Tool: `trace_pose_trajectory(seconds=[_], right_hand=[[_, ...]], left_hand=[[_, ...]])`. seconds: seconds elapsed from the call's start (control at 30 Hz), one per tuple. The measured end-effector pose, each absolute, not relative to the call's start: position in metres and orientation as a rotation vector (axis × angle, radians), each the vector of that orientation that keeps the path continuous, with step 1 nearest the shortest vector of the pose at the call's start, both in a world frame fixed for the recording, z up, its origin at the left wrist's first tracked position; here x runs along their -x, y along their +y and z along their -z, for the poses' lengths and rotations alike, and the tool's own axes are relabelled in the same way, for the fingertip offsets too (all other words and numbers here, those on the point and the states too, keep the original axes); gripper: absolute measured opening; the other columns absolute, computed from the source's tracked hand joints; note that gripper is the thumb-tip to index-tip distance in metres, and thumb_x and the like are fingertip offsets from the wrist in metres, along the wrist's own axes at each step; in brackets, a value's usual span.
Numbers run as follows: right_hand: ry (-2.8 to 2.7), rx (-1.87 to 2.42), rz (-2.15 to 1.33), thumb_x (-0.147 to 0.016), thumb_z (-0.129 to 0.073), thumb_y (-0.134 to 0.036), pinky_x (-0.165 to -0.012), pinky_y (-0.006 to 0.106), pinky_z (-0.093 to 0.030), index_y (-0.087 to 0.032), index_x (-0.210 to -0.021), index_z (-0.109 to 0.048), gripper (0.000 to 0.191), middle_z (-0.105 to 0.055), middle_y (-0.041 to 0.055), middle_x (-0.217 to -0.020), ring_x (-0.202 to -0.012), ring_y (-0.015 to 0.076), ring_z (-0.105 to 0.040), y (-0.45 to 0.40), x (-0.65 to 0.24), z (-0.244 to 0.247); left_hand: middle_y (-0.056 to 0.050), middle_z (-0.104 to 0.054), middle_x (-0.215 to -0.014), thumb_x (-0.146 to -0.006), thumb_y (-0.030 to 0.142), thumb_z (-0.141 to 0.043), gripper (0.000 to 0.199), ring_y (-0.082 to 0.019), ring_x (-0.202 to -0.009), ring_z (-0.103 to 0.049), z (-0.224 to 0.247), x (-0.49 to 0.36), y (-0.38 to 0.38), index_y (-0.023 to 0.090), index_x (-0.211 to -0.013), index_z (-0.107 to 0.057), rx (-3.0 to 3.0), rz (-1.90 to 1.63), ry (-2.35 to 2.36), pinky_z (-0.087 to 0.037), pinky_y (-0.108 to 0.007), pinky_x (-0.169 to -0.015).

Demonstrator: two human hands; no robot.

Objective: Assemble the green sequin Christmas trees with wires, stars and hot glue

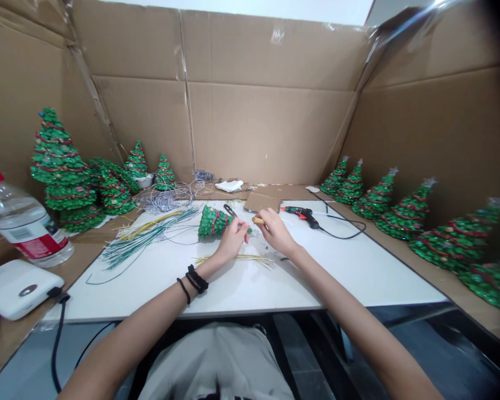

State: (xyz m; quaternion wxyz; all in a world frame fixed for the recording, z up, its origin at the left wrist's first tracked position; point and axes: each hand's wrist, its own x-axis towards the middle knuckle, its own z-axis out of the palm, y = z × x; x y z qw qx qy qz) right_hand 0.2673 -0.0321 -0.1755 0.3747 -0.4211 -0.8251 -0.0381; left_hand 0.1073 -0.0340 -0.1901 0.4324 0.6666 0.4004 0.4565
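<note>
A small green Christmas tree point(211, 221) lies on its side on the white board, its base facing left. My left hand point(234, 238) is closed around its narrow top end, and the fingers cover the tip. Just to the right, my right hand point(274, 229) grips a short tool with a tan, wooden-looking handle point(258, 220); its working end is too small to make out. Pliers with dark handles point(230, 210) lie right behind the tree. Yellow wire lengths point(250, 258) rest on the board in front of my left hand.
Green wires point(137, 241) and a clear wire coil point(162, 197) lie left. A glue gun point(302, 215) with its cord lies right, near a cardboard piece point(260, 201). Finished trees point(404, 214) line the right side; others point(62, 161) stand left, behind a water bottle point(20, 222).
</note>
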Motion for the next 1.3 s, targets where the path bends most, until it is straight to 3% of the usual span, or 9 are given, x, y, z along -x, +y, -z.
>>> trace_pose_trajectory(seconds=[0.5, 0.6, 0.8, 0.9, 1.03, 1.17, 1.3], right_hand=[[-2.056, 1.069, 0.214, -0.092, -0.036, -0.022, -0.065, 0.033, -0.033, -0.021, -0.076, -0.05, 0.021, -0.055, 0.0072, -0.07, -0.073, 0.0235, -0.045, -0.036, -0.26, 0.177], [-2.017, 1.079, 0.164, -0.092, -0.037, -0.025, -0.064, 0.031, -0.034, -0.021, -0.079, -0.053, 0.022, -0.055, 0.0066, -0.069, -0.072, 0.0227, -0.046, -0.037, -0.263, 0.173], [-1.932, 1.317, 0.024, -0.089, -0.049, -0.042, -0.055, 0.027, -0.029, -0.021, -0.071, -0.058, 0.029, -0.058, 0.0032, -0.065, -0.061, 0.0179, -0.049, -0.02, -0.26, 0.154], [-2.011, 1.415, -0.034, -0.086, -0.054, -0.041, -0.053, 0.025, -0.026, -0.021, -0.07, -0.063, 0.027, -0.062, 0.0021, -0.063, -0.06, 0.0173, -0.053, -0.01, -0.247, 0.147], [-2.09, 1.479, -0.016, -0.087, -0.055, -0.032, -0.054, 0.025, -0.027, -0.022, -0.075, -0.068, 0.021, -0.068, 0.0037, -0.069, -0.066, 0.0189, -0.06, -0.008, -0.234, 0.151], [-2.1, 1.509, -0.03, -0.081, -0.058, -0.02, -0.058, 0.025, -0.032, -0.024, -0.085, -0.07, 0.013, -0.072, 0.0047, -0.081, -0.076, 0.0216, -0.065, -0.013, -0.235, 0.161], [-2.025, 1.475, -0.056, -0.082, -0.056, -0.023, -0.06, 0.025, -0.035, -0.025, -0.087, -0.07, 0.015, -0.072, 0.0039, -0.078, -0.074, 0.0214, -0.065, -0.014, -0.24, 0.166]], left_hand=[[0.007, -0.04, -0.036, -0.091, 0.039, -0.038, 0.035, -0.009, -0.034, -0.039, 0.179, -0.104, -0.046, 0.02, -0.062, -0.045, -1.722, -1.303, 1.013, -0.032, -0.022, -0.046], [0.004, -0.043, -0.035, -0.091, 0.044, -0.037, 0.047, -0.011, -0.037, -0.044, 0.156, -0.09, -0.049, 0.019, -0.052, -0.05, -1.98, -1.236, 1.092, -0.036, -0.024, -0.052], [0.0, -0.046, -0.037, -0.093, 0.051, -0.026, 0.063, -0.014, -0.046, -0.05, 0.092, -0.035, -0.025, 0.018, -0.055, -0.064, -2.242, -1.348, 1.483, -0.036, -0.026, -0.059], [-0.001, -0.045, -0.034, -0.088, 0.056, -0.034, 0.062, -0.016, -0.044, -0.048, 0.092, -0.009, -0.003, 0.018, -0.047, -0.06, -2.264, -1.033, 1.671, -0.034, -0.026, -0.055], [-0.001, -0.051, -0.04, -0.082, 0.062, -0.04, 0.055, -0.015, -0.043, -0.047, 0.12, 0.01, 0.011, 0.017, -0.054, -0.059, -2.138, -0.765, 1.591, -0.032, -0.025, -0.05], [0.004, -0.043, -0.045, -0.076, 0.059, -0.053, 0.044, -0.011, -0.041, -0.039, 0.142, 0.012, 0.011, 0.019, -0.058, -0.047, -1.959, -0.7, 1.268, -0.027, -0.023, -0.042], [0.005, -0.039, -0.054, -0.074, 0.055, -0.059, 0.039, -0.009, -0.045, -0.036, 0.148, 0.011, 0.009, 0.019, -0.065, -0.048, -1.833, -0.73, 1.041, -0.027, -0.022, -0.044]])
